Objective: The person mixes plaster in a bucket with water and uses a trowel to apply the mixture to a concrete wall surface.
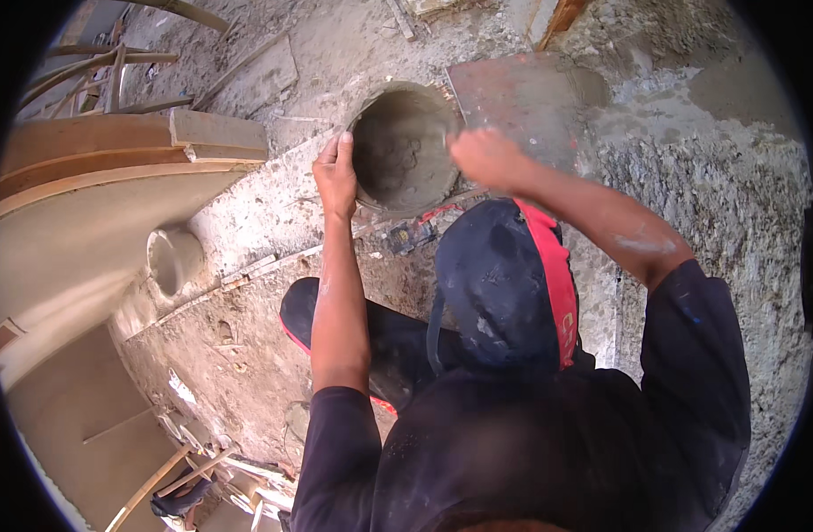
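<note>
A round, grey-crusted bucket (429, 199) stands in front of me, its inside coated with wet grey mortar (402, 164). My left hand (336, 173) is closed on its left rim, thumb up along the edge. At the right rim, my right hand (488, 160) is curled into a fist, slightly smeared by motion. Whatever the right fingers hold, if anything, is hidden. Beyond the bucket on the right lies a flat reddish-grey board (522, 102), streaked with mortar.
Another round grey container (173, 260) sits by the left wall. Wooden boards (96, 146) jut in at left, with loose sticks (114, 66) behind them. My bent knee (302, 310) is close below the bucket. Rough, debris-strewn ground (708, 230) extends right. Another person (180, 504) is at lower left.
</note>
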### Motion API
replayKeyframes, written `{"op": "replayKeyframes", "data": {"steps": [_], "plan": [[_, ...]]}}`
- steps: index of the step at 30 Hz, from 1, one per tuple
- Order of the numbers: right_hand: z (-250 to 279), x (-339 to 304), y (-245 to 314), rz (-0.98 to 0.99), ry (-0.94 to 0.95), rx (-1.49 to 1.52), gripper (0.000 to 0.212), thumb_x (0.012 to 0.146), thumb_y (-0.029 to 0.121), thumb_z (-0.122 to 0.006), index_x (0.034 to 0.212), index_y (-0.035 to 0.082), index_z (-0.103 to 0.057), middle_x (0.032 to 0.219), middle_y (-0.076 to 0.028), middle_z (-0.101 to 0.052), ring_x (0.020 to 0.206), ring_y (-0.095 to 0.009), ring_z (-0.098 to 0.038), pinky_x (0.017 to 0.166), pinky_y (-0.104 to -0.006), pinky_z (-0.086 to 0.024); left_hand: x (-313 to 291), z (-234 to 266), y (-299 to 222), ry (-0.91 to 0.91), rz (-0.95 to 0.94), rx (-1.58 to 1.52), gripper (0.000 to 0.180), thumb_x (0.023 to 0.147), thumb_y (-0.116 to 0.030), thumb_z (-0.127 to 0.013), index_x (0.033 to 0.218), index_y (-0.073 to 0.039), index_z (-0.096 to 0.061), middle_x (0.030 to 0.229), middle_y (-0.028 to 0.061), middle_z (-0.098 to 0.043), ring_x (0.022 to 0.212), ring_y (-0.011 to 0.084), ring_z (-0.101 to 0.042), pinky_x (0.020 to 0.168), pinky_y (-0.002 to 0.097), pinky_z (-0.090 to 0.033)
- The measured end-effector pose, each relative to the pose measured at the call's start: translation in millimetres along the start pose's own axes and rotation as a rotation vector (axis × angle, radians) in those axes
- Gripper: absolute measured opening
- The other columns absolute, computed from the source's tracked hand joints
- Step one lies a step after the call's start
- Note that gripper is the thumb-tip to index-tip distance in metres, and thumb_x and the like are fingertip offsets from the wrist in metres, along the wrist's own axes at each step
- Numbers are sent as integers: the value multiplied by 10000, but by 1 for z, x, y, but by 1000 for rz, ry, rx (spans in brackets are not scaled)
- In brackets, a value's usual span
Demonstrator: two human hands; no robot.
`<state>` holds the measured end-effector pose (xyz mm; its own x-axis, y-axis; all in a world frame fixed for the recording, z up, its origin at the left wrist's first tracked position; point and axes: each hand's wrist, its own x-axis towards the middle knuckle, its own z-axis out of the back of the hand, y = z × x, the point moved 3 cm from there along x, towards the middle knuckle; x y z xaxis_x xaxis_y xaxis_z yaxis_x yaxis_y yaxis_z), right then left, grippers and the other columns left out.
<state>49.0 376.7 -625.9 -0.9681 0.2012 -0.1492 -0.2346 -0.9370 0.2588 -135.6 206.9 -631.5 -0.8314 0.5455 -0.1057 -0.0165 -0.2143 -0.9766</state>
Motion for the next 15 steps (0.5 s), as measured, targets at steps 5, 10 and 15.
{"op": "replayKeyframes", "data": {"steps": [5,10,15], "plan": [[-12,17,-11,45,251,15,184,817,139,-604,863,3,-720,882,-210,-710,898,-372,-703,729,-463,-568,-26,-37,2,-68,-120,90,455,951,-265,-647,1228,95,-611,1221,222,-650,1152,211,-582,1030,337,-404],[-36,3,-8,145,352,319,264,786,218,-685,896,-22,-697,872,-246,-691,903,-418,-678,762,-478,-546,-27,-3,13,-22,-56,39,442,987,-228,-595,1278,104,-574,1198,155,-662,1106,158,-577,986,293,-431],[-66,7,-5,262,316,710,255,777,213,-671,854,-29,-651,843,-257,-659,798,-416,-657,672,-471,-483,-28,5,15,37,-45,28,321,1013,-238,-562,1112,58,-637,948,10,-597,876,79,-492,782,247,-410]]}}
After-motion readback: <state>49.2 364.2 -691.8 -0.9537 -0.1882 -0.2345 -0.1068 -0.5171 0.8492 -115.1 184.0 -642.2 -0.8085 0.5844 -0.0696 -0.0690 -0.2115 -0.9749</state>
